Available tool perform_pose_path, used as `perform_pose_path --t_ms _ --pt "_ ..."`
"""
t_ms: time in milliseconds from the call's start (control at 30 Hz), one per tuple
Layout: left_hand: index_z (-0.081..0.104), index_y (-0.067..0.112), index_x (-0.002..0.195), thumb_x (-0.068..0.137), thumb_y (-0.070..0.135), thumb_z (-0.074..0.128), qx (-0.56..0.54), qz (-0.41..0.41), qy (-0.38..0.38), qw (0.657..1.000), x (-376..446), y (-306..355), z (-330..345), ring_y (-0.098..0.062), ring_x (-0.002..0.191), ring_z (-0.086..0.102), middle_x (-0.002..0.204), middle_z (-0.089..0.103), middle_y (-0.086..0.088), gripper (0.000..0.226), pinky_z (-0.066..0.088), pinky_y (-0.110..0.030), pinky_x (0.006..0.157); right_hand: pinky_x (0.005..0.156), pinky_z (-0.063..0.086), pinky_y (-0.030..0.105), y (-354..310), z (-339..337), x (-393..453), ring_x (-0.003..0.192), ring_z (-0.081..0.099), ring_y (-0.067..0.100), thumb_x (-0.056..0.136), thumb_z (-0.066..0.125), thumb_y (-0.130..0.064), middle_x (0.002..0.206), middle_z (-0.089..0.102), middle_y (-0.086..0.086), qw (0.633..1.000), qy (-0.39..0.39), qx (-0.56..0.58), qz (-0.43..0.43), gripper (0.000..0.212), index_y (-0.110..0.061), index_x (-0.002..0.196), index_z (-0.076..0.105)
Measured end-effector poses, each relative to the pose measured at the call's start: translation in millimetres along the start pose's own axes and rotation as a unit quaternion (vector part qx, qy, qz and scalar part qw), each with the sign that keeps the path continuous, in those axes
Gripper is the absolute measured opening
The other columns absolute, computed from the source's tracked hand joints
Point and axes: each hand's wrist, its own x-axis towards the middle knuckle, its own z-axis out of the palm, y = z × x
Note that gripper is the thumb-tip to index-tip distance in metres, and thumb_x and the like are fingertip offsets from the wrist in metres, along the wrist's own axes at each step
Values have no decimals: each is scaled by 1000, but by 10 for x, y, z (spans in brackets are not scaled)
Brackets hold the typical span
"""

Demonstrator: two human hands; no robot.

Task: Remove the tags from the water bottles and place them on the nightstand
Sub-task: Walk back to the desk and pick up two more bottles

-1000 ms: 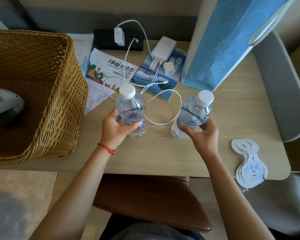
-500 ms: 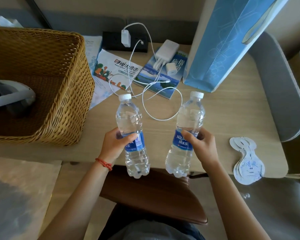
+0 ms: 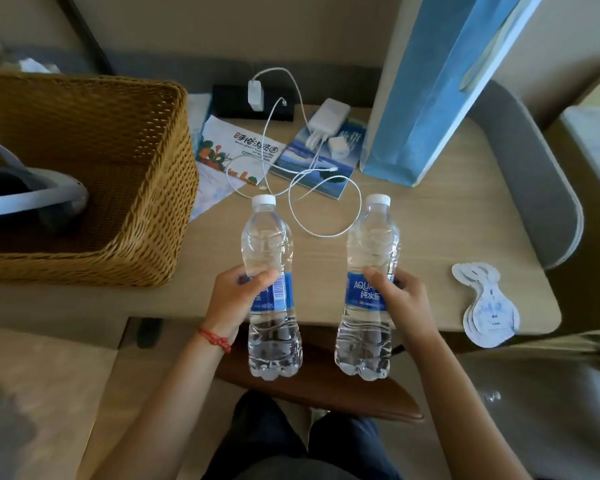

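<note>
A light wooden table [image 3: 430, 237] fills the view, with a brown chair seat below its near edge. The left hand [image 3: 234, 303] is wrapped around the blue label of one water bottle [image 3: 271, 271], and the right hand [image 3: 400, 299] grips a second bottle [image 3: 369, 278] the same way; both bottles are upright, capped, held off the table. Right of the right hand, a stack of white tags [image 3: 487, 303] lies at the table's corner. Beyond the left hand stands a wicker basket [image 3: 129, 188]. A white cable [image 3: 323, 233] loops between the bottle necks, and a blue paper bag [image 3: 437, 81] stands beyond the right hand.
</note>
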Motion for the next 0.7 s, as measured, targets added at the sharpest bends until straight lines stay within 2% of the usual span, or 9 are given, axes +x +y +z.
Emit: perform_pose_path --t_ms 67,167,233,333,367,433,533,700 --pt "70 22 61 46 53 69 2 1 -12 1000 -34 19 -88 -6 61 63 61 69 7 35 49 -25 61 48 47 15 -1 78 -140 52 62 6 72 66 -36 55 64 -4 1000 14 4 -4 18 -21 62 68" --pt "66 16 61 48 53 68 21 5 -46 999 -99 53 -247 -21 68 62 68 67 -6 39 49 -35 67 50 49 16 14 217 -393 56 66 10 78 67 -32 61 69 -1 999 32 23 -7 16 -19 69 70" --pt "67 18 57 48 53 67 28 4 -73 997 -152 79 -357 -18 66 63 65 68 -3 36 50 -33 66 51 50 17 45 323 -583 58 68 12 82 66 -29 62 70 -1 998 58 31 -9 16 -18 71 69" --pt "67 25 50 50 51 68 52 12 -115 992 -250 86 -462 -1 52 58 51 64 11 26 47 -16 53 53 52 20 99 462 -876 60 68 14 81 66 -33 63 70 -1 994 105 34 6 15 -25 68 72" --pt "68 27 49 52 48 69 54 10 -127 990 -287 77 -481 1 51 57 50 63 12 21 46 -15 52 53 52 20 118 496 -978 61 68 14 81 66 -32 64 71 0 992 118 40 10 15 -26 69 72" --pt "69 24 53 54 45 71 61 3 -148 987 -357 63 -504 -4 55 60 54 66 8 21 47 -18 55 53 51 19 165 548 -1181 62 69 15 82 65 -31 67 72 1 988 145 53 11 15 -22 72 72" --pt "64 18 52 49 53 67 91 2 -192 977 -468 24 -490 -18 61 56 63 61 -6 35 44 -29 61 54 50 17 258 580 -1470 63 70 13 83 65 -29 68 73 1 979 192 60 13 14 -20 75 72" --pt "64 19 50 47 53 67 109 -6 -263 959 -709 -69 -307 -13 55 54 57 60 1 35 43 -25 55 52 49 15 446 527 -1945 62 68 9 73 66 -40 65 72 -3 957 277 75 31 25 -16 75 71"
